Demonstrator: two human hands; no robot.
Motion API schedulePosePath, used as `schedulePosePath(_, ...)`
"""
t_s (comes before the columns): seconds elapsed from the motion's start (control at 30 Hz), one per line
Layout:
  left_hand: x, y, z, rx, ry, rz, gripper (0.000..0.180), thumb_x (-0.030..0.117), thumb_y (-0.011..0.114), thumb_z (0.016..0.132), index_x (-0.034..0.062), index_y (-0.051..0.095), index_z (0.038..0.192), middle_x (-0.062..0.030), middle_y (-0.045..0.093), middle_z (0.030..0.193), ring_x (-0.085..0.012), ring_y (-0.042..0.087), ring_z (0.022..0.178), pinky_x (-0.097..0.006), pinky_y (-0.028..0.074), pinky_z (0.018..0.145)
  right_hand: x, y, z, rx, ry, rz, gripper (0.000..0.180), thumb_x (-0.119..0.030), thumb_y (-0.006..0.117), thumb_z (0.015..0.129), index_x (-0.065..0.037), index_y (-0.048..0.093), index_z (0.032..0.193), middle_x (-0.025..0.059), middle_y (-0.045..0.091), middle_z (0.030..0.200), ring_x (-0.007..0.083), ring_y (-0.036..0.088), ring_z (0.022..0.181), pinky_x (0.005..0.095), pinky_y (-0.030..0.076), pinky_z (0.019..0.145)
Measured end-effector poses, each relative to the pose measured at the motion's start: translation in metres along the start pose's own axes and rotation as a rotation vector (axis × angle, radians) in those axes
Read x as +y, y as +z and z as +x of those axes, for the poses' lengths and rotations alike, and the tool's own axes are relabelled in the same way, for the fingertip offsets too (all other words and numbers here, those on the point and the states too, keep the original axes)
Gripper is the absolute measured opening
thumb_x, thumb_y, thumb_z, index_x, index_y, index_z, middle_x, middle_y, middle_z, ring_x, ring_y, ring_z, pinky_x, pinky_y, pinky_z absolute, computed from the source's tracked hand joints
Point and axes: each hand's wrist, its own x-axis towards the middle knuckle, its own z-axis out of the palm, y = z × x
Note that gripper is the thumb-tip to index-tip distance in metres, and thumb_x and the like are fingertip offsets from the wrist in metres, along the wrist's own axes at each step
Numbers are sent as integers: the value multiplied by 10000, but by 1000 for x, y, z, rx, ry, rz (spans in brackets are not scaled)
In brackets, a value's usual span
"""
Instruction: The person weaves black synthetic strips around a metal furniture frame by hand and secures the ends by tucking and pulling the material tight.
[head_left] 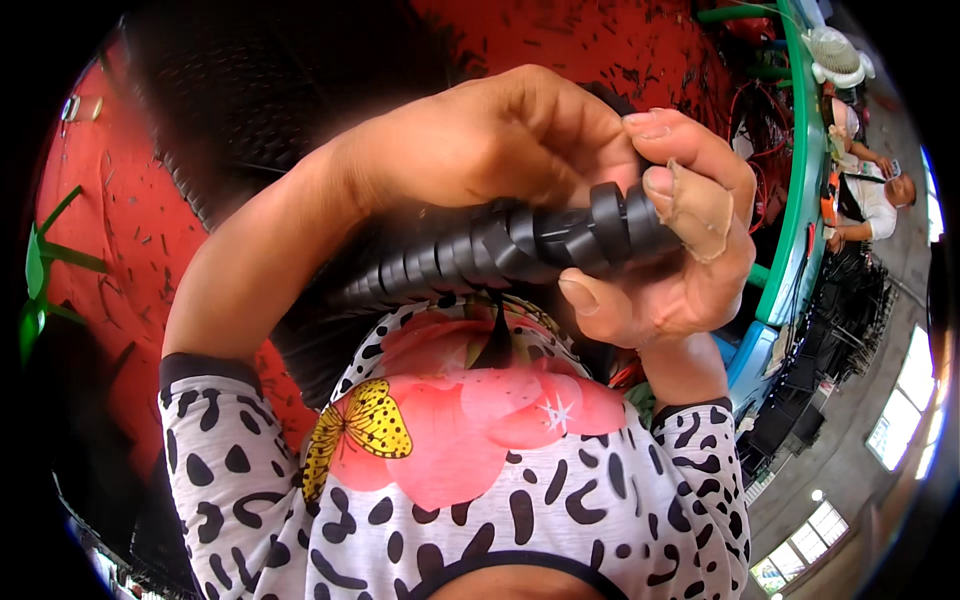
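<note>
A bar wrapped in flat black plastic strip [440,262] runs across in front of my chest, its coils overlapping toward the right end. My right hand [690,240] curls around that right end, thumb below and fingers above; one finger has a tan bandage [703,210] on it. Just above the coils, my left hand [520,140] is closed with its fingers bent inward, its tips meeting those of my right hand. Whatever the left fingers pinch is hidden behind the knuckles.
A large black woven panel [260,90] lies beyond my left arm. Black scraps litter the red floor [120,230]. Green frame legs [45,250] stand at far left. To the right are a green-edged table [797,200], a white fan [838,55] and a person in white [868,205].
</note>
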Motion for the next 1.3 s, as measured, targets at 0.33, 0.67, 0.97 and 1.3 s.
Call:
schedulePosePath(0.33, 6, -5, 3, -89, 8, 95, 104, 83, 635, 858, -10, 591, 876, 32, 577, 793, -36, 518, 722, -187, 424, 634, -6, -11, 18, -104, 24, -182, 467, -255, 784, 695, -15, 634, 1067, 277, 498, 1156, 388, 547, 1048, 485, 503, 867)
schedulePosePath(0.67, -5, 3, 11, 37, 138, 190, 154, 54, 605, 893, -33, 612, 1019, -28, 649, 909, -77, 597, 835, -211, 482, 756, -15, -8, 19, -5, 140, -184, 309, -167, 705, 755, 36, 607, 966, 273, 551, 1054, 361, 601, 916, 451, 552, 762)
schedulePosePath(0.97, -4, 3, 29, 103, 88, 291, 161, 25, 611, 871, -46, 612, 1015, -32, 657, 916, -89, 602, 872, -234, 484, 791, -6, -21, 13, -78, 127, -275, 339, -149, 715, 744, 25, 599, 1011, 268, 567, 1066, 354, 614, 927, 427, 553, 757)
schedulePosePath(1.3, -17, -10, 37, -22, 101, 25, 26, 31, 618, 806, 23, 623, 831, -3, 620, 752, -69, 560, 685, -224, 443, 621, -23, -35, 45, -363, 217, -327, 247, 25, 738, 617, 35, 655, 849, 173, 606, 988, 241, 616, 849, 306, 517, 716)
